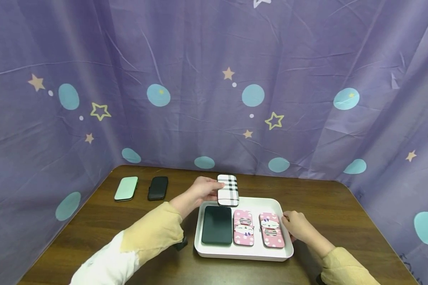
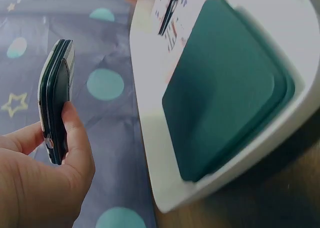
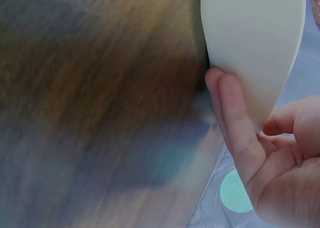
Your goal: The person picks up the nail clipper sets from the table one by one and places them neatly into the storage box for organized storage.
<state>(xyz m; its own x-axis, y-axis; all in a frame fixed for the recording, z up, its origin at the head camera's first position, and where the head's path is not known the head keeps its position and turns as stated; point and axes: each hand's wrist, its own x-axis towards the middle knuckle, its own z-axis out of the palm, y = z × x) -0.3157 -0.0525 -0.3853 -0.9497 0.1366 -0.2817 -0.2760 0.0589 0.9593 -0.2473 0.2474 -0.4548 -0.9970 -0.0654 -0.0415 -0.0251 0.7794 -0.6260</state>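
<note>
Head view: holding checked case (image 1: 228, 190) in left hand (image 1: 204, 189), lower middle; gripping white tray (image 1: 242, 256) with right hand (image 1: 297, 227), lower right, maybe to stop sliding.

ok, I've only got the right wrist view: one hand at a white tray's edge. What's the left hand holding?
Observer: The left hand pinches a plaid case.
Operator: What's in the tray?
Observer: A dark green case, with two pink cases to its right.
Operator: Any cases lying directly on the table?
Observer: Two, to the tray's left: a mint green case and a black case.
</note>
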